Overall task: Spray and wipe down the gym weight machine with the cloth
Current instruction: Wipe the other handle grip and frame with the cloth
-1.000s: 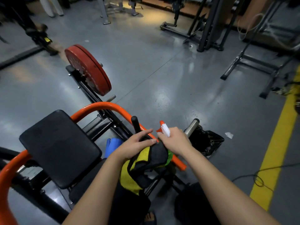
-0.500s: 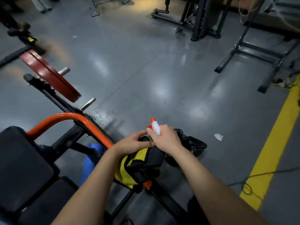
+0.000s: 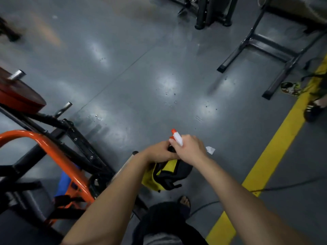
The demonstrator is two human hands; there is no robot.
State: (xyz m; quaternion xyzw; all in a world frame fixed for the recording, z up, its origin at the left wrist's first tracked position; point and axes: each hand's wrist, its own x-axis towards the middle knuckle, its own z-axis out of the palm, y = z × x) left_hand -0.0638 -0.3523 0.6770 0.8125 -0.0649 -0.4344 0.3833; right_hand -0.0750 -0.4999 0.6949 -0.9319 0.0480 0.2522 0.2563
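Observation:
My right hand grips a spray bottle; its white head with the orange nozzle sticks up above my fingers. My left hand meets it from the left and holds the yellow and black cloth, which hangs below both hands. The weight machine is at the lower left: an orange curved tube, a black frame and a red weight plate on a steel peg. Both hands are to the right of the machine, over the grey floor.
A yellow floor line runs diagonally at the right, with a black cable across it. Black rack bases stand at the back right. A scrap of white paper lies on the floor. Someone's sandalled foot is at the right edge.
My view and both hands have swung to the right, away from the machine. The black pad has left the view and the red plate now sits at the left edge. My grips are unchanged.

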